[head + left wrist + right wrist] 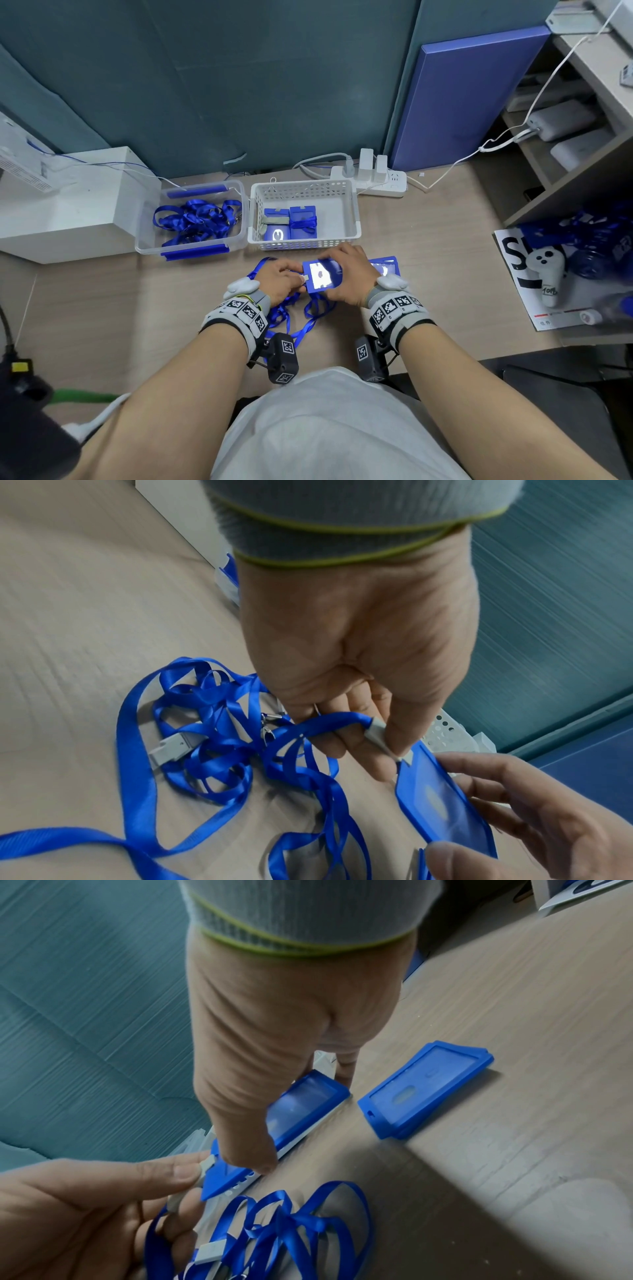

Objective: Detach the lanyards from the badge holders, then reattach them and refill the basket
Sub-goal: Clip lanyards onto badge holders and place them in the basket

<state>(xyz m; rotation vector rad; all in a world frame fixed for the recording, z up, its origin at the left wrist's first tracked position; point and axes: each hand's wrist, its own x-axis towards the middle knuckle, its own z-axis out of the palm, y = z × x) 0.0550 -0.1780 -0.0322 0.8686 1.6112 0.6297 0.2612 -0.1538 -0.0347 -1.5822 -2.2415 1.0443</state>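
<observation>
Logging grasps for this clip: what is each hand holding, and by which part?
The left hand pinches the lanyard's grey clip at the blue badge holder's slotted end. The right hand grips that holder by its long edges.

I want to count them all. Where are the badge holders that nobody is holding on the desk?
In the head view, the spare badge holders lie stacked on the desk just beyond the right hand, in front of the white basket.

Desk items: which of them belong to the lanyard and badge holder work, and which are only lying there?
Belong:
badge holder held in right hand
lanyard clip pinched by left hand
white basket
clear bin of lanyards

Lying about:
power strip
white controller
</observation>
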